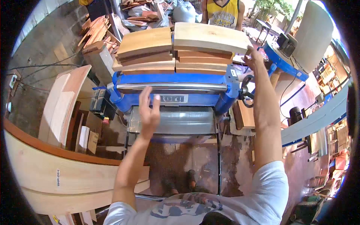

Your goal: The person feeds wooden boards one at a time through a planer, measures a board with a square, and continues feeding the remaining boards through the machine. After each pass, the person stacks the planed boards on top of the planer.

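My left hand point(149, 114) is raised over the feed bed of a blue thickness planer point(167, 78), its fingers stretched out and holding nothing. Behind its fingertips runs the planer's shiny metal roller point(172, 87). My right hand point(255, 59) reaches across to the right end of a pale wooden board point(210, 36), fingers apart and right at the board's end. That board tops the right-hand stack behind the planer. A yellowish board point(145, 40) caps the left-hand stack, with several more boards below each. The planer's black handwheel point(247, 91) sits just below my right hand.
A person in a yellow jersey point(223, 13) stands beyond the stacks. Blue machinery with a motor point(288, 45) stands at the right. Large wooden panels point(75, 176) fill the lower left, and more panels point(60, 108) lean at the left wall. Scrap wood point(96, 33) lies behind.
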A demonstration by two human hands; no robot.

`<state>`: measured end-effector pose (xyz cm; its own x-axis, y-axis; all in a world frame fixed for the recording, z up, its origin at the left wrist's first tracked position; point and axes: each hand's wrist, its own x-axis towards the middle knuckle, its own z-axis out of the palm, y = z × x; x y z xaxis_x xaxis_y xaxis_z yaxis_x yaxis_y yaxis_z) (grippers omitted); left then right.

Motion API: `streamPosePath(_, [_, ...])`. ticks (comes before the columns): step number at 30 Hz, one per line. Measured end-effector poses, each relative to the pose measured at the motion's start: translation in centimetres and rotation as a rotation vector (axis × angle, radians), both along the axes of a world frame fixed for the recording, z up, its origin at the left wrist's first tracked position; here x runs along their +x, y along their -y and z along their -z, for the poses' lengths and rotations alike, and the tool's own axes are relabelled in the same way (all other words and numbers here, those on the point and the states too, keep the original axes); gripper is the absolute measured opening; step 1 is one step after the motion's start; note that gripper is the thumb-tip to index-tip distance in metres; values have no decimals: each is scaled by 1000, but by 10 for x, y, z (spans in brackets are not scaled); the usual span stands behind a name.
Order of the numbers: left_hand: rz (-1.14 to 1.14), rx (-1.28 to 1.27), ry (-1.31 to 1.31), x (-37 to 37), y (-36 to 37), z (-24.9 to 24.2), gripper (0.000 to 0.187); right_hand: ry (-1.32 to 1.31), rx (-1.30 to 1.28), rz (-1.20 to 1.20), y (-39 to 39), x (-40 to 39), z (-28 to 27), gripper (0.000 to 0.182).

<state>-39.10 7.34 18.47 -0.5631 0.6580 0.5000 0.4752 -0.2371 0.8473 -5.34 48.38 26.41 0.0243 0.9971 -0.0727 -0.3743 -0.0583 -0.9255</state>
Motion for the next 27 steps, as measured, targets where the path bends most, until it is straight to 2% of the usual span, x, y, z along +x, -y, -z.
streamPosePath(2, [36, -25, 71, 16, 8, 13, 50, -203, -2, -143, -23, 4, 17, 37])
streamPosePath(3, [63, -7, 173, 23, 10, 18, 50, -135, -59, -37, 3, -8, 3, 31])
streamPosePath(4, [93, 8, 271, 29, 13, 22, 51, -90, -79, -33, 10, -6, 9, 24])
streamPosePath(5, [124, 19, 373, 36, 18, 23, 52, -123, -37, -168, 40, -6, 13, 15])
streamPosePath(8, [316, -35, 722, 62, 34, 14, 59, -325, 47, -287, 172, -18, 52, 24])
streamPosePath(10, [627, 29, 984, 83, 42, 14, 61, -280, -38, -36, 305, -59, 28, 33])
streamPosePath(11, [728, 61, 1045, 92, 40, 19, 62, -342, -9, -100, 353, -63, 40, 43])
streamPosePath(12, [716, 32, 1065, 103, 44, 12, 67, -438, -23, -172, 392, -58, 62, 63])
streamPosePath(13, [706, 4, 1084, 115, 50, -3, 71, -367, -17, -114, 438, -64, 72, 56])
streamPosePath(14, [696, -23, 1106, 126, 57, -15, 76, -374, -43, -175, 476, -58, 90, 59])
streamPosePath(15, [626, -155, 889, 135, 64, -20, 79, -379, -69, -235, 514, -52, 107, 63])
streamPosePath(16, [430, -299, 586, 142, 78, 5, 78, -382, -175, -245, 549, -46, 113, 66])
streamPosePath(18, [472, -320, 621, 143, 132, 46, 73, -352, -293, -344, 592, -13, 146, 69])
streamPosePath(20, [384, -471, 719, 141, 165, 56, 71, -375, -412, -363, 601, 35, 215, 62])
streamPosePath(22, [349, -604, 768, 134, 199, 77, 70, -521, -502, -328, 593, 46, 175, 55])
streamPosePath(25, [391, -689, 738, 110, 208, 171, 69, -199, -580, -421, 604, 61, 237, 52])
streamPosePath(27, [443, -702, 857, 100, 206, 206, 66, -167, -598, -428, 609, 50, 243, 51])
